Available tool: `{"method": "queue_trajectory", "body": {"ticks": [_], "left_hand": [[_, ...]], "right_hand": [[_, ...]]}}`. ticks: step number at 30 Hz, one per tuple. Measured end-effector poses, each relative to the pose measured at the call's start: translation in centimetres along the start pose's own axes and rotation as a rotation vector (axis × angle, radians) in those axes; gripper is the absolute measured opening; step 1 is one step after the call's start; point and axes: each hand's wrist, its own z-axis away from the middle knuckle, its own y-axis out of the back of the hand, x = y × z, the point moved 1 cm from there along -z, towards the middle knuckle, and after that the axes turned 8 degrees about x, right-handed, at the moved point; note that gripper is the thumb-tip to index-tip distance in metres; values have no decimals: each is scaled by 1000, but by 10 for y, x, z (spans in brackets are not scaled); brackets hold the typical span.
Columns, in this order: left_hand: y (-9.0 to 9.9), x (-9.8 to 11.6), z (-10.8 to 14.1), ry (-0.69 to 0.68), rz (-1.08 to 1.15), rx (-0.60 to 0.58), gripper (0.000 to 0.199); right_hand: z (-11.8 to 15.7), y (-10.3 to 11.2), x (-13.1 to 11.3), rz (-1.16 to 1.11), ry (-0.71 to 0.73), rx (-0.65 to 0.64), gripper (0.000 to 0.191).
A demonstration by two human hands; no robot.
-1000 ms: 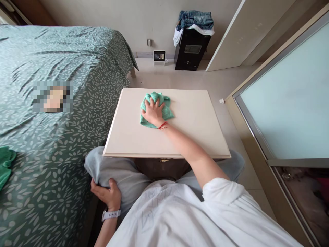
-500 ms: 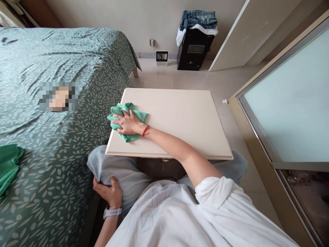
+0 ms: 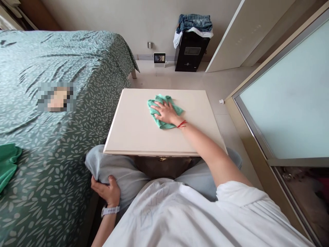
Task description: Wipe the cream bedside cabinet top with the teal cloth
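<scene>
On the cream tabletop point(image 3: 133, 137) lies a crumpled green cleaning cloth point(image 3: 163, 124), a little right of the middle. My right hand point(image 3: 166, 112), with a red string bracelet at its wrist, holds the cloth down against the surface, its fingers spread over it. The cloth's underside is hidden. My left hand point(image 3: 111, 192) rests on the side of my left knee, with thumb and fingers apart and no object in it. Part of its fingers is hidden beside the leg. A pale watch point(image 3: 110, 210) sits on that wrist.
A bed with a leaf-patterned green sheet point(image 3: 84, 113) stands close on the left, with a green fabric piece point(image 3: 9, 163) on it. A small screen device point(image 3: 159, 59) and a black cabinet point(image 3: 192, 55) topped with jeans stand by the wall. Sliding frosted doors point(image 3: 285, 99) line the right.
My right hand has moved the green cloth from the table's left edge rightward and slightly back. My left hand stays on the knee. The view has shifted slightly.
</scene>
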Motion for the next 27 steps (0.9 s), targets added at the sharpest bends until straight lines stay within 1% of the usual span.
{"method": "queue_trajectory", "body": {"ticks": [4,7,10,12,15,18,22,27], "left_hand": [[0,2,0,9,1,-11,109],[0,3,-1,24,-12,-21,107],[0,4,-2,34,-36,-27,107],[1,5,-3,33,-46,-30,109],[0,8,-2,12,-31,-28,113],[0,11,-1,5,-12,-18,117],[-1,10,-1,9,-7,-15,119],[-1,6,0,4,2,-13,115]], "right_hand": [[47,18,65,64,-219,53,77],[87,29,104,110,-387,85,77],[122,32,128,131,-544,163,74],[137,30,134,121,-665,241,72],[146,22,128,119,-794,329,70],[143,16,111,153,-810,335,68],[126,15,77,188,-747,272,70],[88,9,24,121,-593,181,75]]}}
